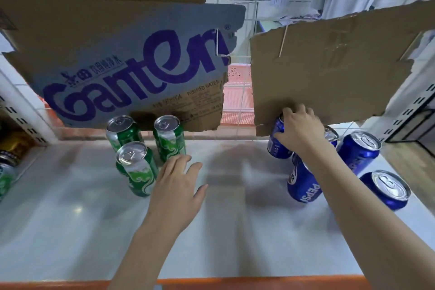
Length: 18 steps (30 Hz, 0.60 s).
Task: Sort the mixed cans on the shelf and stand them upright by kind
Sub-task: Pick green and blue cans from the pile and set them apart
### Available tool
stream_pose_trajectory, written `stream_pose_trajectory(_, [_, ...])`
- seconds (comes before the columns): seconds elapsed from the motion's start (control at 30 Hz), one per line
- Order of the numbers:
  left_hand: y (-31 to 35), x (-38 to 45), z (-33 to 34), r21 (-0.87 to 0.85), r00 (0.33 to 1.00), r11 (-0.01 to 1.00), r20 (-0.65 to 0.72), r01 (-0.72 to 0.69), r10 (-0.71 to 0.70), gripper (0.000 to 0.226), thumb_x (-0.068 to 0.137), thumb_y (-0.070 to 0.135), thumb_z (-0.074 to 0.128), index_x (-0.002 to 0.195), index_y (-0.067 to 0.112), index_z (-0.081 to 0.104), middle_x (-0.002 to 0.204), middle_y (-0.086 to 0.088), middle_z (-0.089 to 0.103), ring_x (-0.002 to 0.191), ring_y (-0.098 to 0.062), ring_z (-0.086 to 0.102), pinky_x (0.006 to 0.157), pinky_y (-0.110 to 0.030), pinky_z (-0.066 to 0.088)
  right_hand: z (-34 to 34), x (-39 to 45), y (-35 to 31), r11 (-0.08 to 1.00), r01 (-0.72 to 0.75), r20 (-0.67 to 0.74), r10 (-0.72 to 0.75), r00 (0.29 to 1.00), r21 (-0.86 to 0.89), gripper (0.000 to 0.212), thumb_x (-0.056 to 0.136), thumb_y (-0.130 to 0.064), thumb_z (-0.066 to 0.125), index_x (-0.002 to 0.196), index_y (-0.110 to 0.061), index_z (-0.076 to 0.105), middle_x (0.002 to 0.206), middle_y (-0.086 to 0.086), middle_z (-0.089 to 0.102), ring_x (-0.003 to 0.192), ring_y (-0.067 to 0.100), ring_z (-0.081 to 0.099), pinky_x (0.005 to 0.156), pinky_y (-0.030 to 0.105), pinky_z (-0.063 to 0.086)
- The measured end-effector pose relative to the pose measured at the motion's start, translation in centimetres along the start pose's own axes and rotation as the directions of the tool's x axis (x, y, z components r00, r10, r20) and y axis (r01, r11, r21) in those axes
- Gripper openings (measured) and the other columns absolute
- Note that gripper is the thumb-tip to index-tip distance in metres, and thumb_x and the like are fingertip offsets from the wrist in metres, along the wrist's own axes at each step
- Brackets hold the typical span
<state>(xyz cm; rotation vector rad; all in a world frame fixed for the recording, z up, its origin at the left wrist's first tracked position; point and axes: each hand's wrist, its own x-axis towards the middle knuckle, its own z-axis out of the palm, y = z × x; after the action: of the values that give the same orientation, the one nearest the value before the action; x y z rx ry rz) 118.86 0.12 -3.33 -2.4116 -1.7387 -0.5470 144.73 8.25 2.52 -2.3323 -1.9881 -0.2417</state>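
Right hand (300,133) curled over the top of a blue Pepsi can (277,141) at the shelf's (223,231) back right, presumably to stand it among the blue cans. Left hand (177,186) spread, empty, beside three upright green cans (136,168), grouped left by kind.
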Motion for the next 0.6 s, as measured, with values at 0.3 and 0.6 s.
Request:
stream_pose_trajectory(0.3, [-0.8,-2.8,-0.5,-0.075,0.996,0.996,-0.082,-0.043,0.036,0.039,0.059,0.032,0.084,0.093,0.017,0.07,0.102,-0.005,0.066,0.088,-0.023,0.065,0.07,-0.034,0.054,3.1,-9.8,-6.3,0.954,0.143,-0.276,-0.066,0.959,0.265,0.046,0.057,-0.01,0.082,0.096,0.003,0.063,0.097,0.023,0.063,0.092,0.043,0.06,0.077,0.046,0.052])
stream_pose_trajectory(0.6, [-11.4,-14.8,-3.2,0.071,0.998,0.996,-0.041,0.058,-0.055,0.032,0.053,0.04,0.08,0.078,0.021,0.071,0.08,0.003,0.066,0.068,-0.019,0.064,0.067,-0.035,0.044,5.7,-23.9,-21.2,0.897,0.256,-0.095,-0.237,0.967,0.362,0.058,0.041,-0.019,0.088,0.094,-0.006,0.069,0.091,0.009,0.068,0.084,0.032,0.067,0.07,0.039,0.057])
